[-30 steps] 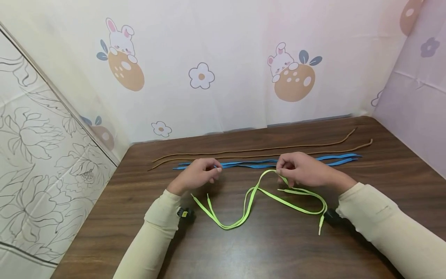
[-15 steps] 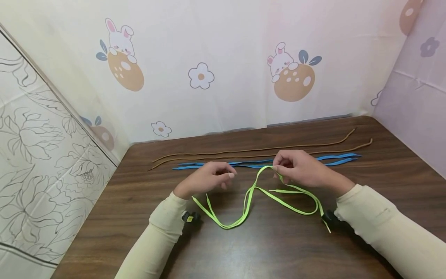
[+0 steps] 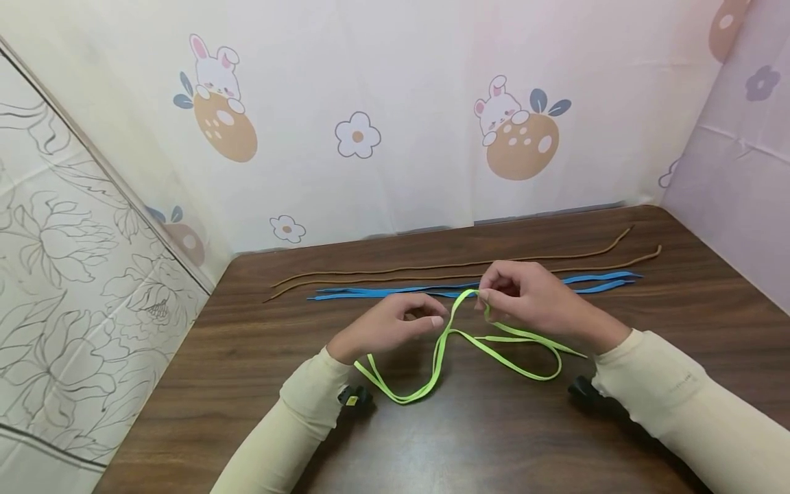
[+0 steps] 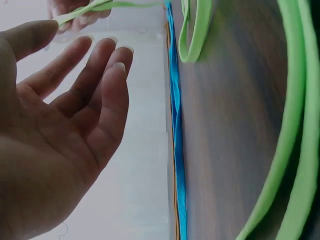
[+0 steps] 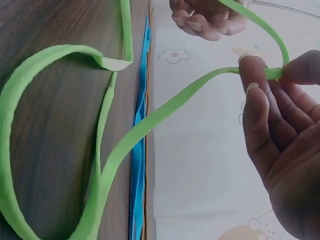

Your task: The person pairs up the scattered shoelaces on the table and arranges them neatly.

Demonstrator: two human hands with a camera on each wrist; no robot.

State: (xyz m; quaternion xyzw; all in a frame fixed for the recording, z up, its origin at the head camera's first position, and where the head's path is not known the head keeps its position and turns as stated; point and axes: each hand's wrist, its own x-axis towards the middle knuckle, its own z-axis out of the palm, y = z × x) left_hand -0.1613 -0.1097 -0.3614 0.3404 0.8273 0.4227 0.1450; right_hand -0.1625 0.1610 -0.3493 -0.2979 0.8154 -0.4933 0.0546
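Note:
A neon yellow-green shoelace (image 3: 435, 363) lies in loose curves over the front middle of the table, part of it raised. My right hand (image 3: 533, 295) pinches the raised part between thumb and fingertips, as the right wrist view shows at the pinched lace (image 5: 273, 73). My left hand (image 3: 395, 321) hovers left of it, fingers loosely bent and apart from the thumb, holding nothing. Its fingertips (image 4: 107, 44) are close beside the rising stretch of lace. One lace tip runs behind the right wrist.
Behind the hands two blue shoelaces (image 3: 352, 293) lie side by side across the wooden table (image 3: 432, 453). Farther back stretch two thin brown laces (image 3: 420, 268). A rabbit-print cloth (image 3: 413, 178) hangs at the back edge.
My left hand has moved right, toward the lifted lace. My right hand has shifted slightly left and up with the pinched lace, drawing its right-hand end along.

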